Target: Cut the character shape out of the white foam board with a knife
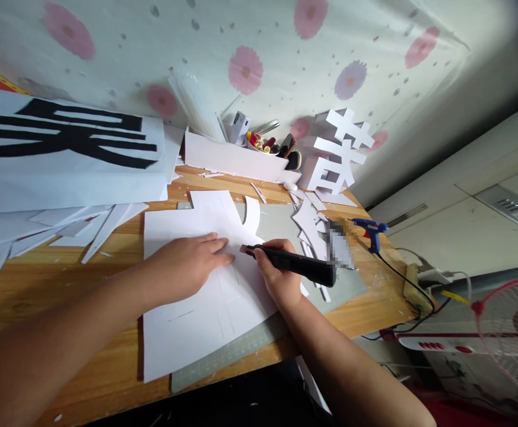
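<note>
**Large, flat white card sheet [183,341] steadied by one hand under a slim black-bodied cutter [303,265]**

The white card sheet is laid across a grey-green gridded cutting mat [348,289], its left margin reaching past the mat over a pale wooden tabletop [385,305]. The surface beneath is presumably shielded by the mat from the blade. Thin pencil-like lines are marked on the sheet, probably as guides.

The left hand [191,267] is set palm down on the sheet, its fingers slightly parted and nothing gripped; by this flat pressure, slipping is likely prevented. The fingertips are placed near the cutter's tip, so the card appears to be braced close to the point of work. By the right hand [280,276] the cutter is held closed in a pen-like grip, with thumb and fingers near its front, apparently for fine control. The tip is directed at the sheet just beyond the left fingertips; whether the card is pierced cannot be told.

A curved white card strip [253,216] is seen by the sheet's far edge. Irregular white card offcuts [310,228] are gathered to the right, and a blue glue gun [369,231] is rested beyond them, apart from the blade.
</note>
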A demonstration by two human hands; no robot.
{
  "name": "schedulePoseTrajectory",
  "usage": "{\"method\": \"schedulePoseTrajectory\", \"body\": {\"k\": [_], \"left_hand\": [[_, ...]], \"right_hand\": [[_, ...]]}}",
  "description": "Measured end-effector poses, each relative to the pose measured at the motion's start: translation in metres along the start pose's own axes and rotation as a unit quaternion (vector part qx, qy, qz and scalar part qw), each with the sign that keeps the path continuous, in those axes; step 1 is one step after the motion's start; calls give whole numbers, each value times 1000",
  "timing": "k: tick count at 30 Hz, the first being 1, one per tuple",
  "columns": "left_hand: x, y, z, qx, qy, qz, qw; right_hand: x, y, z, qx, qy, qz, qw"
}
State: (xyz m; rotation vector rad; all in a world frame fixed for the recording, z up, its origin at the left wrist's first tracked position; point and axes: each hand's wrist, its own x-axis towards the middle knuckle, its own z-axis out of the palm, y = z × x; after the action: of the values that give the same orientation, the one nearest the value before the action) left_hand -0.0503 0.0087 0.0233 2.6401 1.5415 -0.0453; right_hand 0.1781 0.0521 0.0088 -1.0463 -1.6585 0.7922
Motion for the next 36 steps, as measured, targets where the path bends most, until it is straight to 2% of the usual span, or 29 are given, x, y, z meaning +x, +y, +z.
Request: {"method": "schedulePoseTrajectory", "body": {"k": [3, 12, 22, 32, 36], "left_hand": [[0, -1, 3, -19, 19, -2, 1000], [3, 1, 1, -16, -17, -8, 1000], [1, -3, 9, -22, 19, -5, 1000], [-2, -7, 11, -6, 36, 17, 999], [-1, -4, 7, 7, 15, 13, 1000]], "right_hand": [[0, 1, 1, 11, -12, 16, 1000], [-1, 6, 1, 2, -13, 3, 1000], [-1, 6, 1, 2, -23, -1, 1000], [-2, 7, 4, -14, 1, -57, 998], [-2, 8, 4, -24, 0, -72, 997]]}}
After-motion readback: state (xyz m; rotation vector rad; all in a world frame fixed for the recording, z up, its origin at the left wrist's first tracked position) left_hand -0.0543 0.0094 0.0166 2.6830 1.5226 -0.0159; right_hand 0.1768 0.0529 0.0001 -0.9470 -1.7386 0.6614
